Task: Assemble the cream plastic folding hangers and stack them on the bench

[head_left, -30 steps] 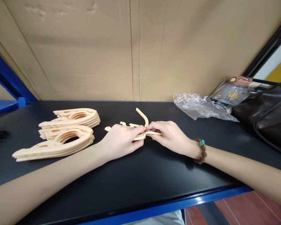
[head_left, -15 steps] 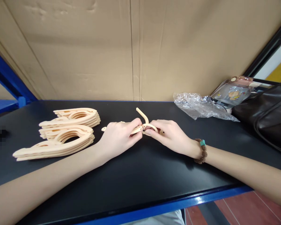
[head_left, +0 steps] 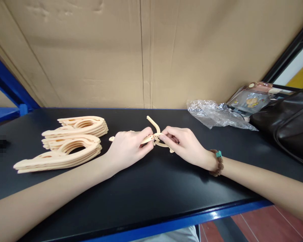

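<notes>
Between my two hands is a beige plastic folding clothes hanger (head_left: 156, 127), its curved hook pointing up and away from me. My left hand (head_left: 130, 146) is closed around one arm of it, and that arm's tip sticks out past the knuckles on the left. With thumb and fingers, my right hand (head_left: 183, 143) pinches a curved part near the middle joint. Another curved piece (head_left: 163, 145) of the hanger bows out below my right fingertips. To the left lie two stacks of folded beige hangers, a rear stack (head_left: 88, 129) and a front stack (head_left: 65, 161).
A crumpled clear plastic bag (head_left: 217, 116) lies at the back right of the black table (head_left: 141, 198). Beside it are a printed pouch (head_left: 252, 99) and a dark leather bag (head_left: 288, 121). A cardboard wall (head_left: 103, 57) stands behind the table.
My right hand has shifted its grip on the hanger, and a curved piece now shows below its fingers. My left hand and the stacks look the same.
</notes>
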Motion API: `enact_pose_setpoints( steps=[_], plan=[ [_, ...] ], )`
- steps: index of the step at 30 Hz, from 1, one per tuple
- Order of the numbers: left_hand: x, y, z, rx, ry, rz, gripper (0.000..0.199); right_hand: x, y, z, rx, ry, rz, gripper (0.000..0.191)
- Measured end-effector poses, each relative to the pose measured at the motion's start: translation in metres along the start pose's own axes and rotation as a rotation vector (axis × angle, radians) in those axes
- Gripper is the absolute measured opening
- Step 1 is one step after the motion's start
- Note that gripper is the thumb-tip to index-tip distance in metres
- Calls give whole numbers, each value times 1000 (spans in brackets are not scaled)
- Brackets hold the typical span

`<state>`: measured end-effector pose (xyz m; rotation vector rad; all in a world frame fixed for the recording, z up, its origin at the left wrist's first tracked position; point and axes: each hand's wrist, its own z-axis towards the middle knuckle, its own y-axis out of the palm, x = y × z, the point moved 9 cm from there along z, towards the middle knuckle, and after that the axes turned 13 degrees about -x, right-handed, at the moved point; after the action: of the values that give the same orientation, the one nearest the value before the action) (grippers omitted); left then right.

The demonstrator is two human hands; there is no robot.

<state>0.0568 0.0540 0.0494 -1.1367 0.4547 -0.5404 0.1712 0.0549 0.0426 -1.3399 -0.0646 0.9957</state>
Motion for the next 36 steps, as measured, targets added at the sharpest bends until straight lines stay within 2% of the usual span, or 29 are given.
enact_pose_setpoints(
  steps=[2,5,10,14,17,20,26,36],
  plan=[
    [-2,0,1,-16,-31,-3,16,6,1,1,-14,36,76,25],
    [-4,6,3,-109,-61,-38,19,12,-1,2,8,63,197,21],
    [-3,14,5,-213,-39,-47,14,10,-6,2,49,-4,304,16],
    [7,17,3,-251,104,-196,16,10,-3,2,20,-26,368,16],
    [21,13,-1,-226,273,-212,13,11,-2,2,15,-41,435,16],
    [28,10,-5,-188,349,-179,10,12,2,4,-6,-49,549,16],
    [30,6,-6,-125,381,-211,7,18,6,7,-5,-16,745,18],
    [30,-4,-7,-35,364,-167,14,22,11,9,-46,-6,809,15]
  ],
)
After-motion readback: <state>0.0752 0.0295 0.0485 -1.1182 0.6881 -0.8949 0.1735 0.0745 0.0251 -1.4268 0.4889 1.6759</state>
